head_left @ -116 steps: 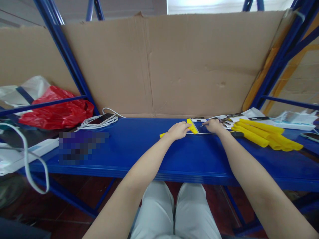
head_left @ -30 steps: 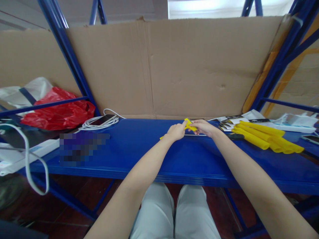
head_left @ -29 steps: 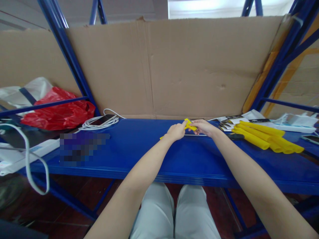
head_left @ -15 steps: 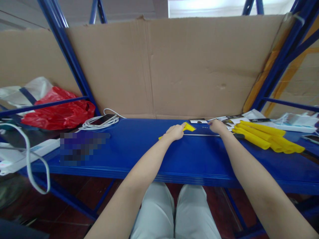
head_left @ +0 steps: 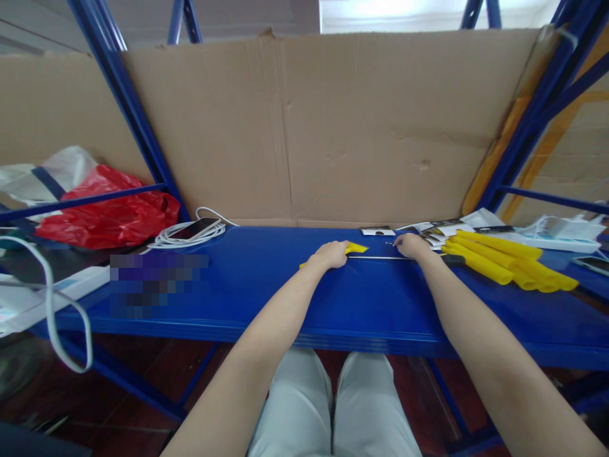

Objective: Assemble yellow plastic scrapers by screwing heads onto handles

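My left hand (head_left: pixel 332 254) is closed round a yellow piece (head_left: pixel 356 248) whose flat end sticks out to the right past my fingers. A thin metal rod (head_left: pixel 378 258) lies on the blue table (head_left: pixel 266 285) between my hands, its dark handle (head_left: pixel 453 259) to the right. Fingers pinched, my right hand (head_left: pixel 410 245) is just above the rod and holds a small metallic item (head_left: pixel 389 244), too small to name. To the right lie several yellow tubes (head_left: pixel 504 257).
White papers (head_left: pixel 450 230) and a small card (head_left: pixel 376 231) lie along the back, before a cardboard wall (head_left: pixel 371 127). At left are a coiled white cable (head_left: pixel 190 235), a red plastic bag (head_left: pixel 114 209) and a power strip (head_left: pixel 80 289). Blue posts (head_left: pixel 137 120) flank the table.
The yellow piece in my left hand has turned, so its end looks flatter and narrower. My right hand has shifted slightly left, with the small metallic item now at its fingertips.
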Demonstrator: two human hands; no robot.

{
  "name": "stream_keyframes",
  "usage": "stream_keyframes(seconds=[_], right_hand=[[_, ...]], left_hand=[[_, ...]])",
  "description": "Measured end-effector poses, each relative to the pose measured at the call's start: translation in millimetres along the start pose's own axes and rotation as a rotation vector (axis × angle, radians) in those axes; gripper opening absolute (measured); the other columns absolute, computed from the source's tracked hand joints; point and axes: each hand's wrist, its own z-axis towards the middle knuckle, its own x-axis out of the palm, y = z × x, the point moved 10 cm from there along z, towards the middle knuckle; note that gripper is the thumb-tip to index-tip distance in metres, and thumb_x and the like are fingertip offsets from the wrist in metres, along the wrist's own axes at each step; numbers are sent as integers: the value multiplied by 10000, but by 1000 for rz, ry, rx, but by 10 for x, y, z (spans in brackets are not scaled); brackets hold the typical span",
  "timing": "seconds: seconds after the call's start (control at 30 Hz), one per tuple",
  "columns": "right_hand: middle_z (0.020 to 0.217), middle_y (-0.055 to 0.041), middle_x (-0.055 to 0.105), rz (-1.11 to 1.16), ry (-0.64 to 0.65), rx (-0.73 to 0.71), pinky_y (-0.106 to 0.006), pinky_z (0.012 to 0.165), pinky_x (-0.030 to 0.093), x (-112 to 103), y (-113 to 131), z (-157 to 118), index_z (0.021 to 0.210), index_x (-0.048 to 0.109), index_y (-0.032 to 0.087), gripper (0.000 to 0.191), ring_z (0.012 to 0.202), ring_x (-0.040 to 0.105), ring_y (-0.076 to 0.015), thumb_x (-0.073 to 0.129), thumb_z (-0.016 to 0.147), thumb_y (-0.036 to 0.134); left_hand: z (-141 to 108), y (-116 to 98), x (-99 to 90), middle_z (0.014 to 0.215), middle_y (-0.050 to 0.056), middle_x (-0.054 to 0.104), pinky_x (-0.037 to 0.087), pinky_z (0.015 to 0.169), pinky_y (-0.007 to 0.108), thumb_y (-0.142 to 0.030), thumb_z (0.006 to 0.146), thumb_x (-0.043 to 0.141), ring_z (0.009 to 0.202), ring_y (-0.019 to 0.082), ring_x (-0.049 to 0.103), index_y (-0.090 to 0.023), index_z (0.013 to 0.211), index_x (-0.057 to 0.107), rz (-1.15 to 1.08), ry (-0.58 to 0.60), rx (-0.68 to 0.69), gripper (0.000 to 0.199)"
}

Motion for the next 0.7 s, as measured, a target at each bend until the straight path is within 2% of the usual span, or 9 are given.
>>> stream_keyframes(seconds=[0.27,0.5,0.7], right_hand=[[1133,-126,699,-46,-5,-12,-354,892,487,-35,97,-76,1038,734,199,285,1105,630,-267,505,872,238],[1157,-133,688,-82,-12,-36,-371,903,475,-25,191,-93,1047,727,197,288,1120,621,-274,495,886,249],[1069,-156,708,-102,-36,-45,-343,863,485,-33,261,-93,1027,728,169,284,1060,647,-272,504,861,222]], left_hand=[[-12,-5,6,1258,114,655,498,891,348,-168,871,479,1113,279,639,-205,1403,488,-14,36,-21,533],[-6,10,7,1256,113,656,482,902,340,-154,858,484,1113,278,636,-210,1398,501,-59,15,-33,544],[5,25,-6,1232,149,659,477,894,368,-135,833,511,1110,314,631,-181,1381,518,-127,0,-37,550]])
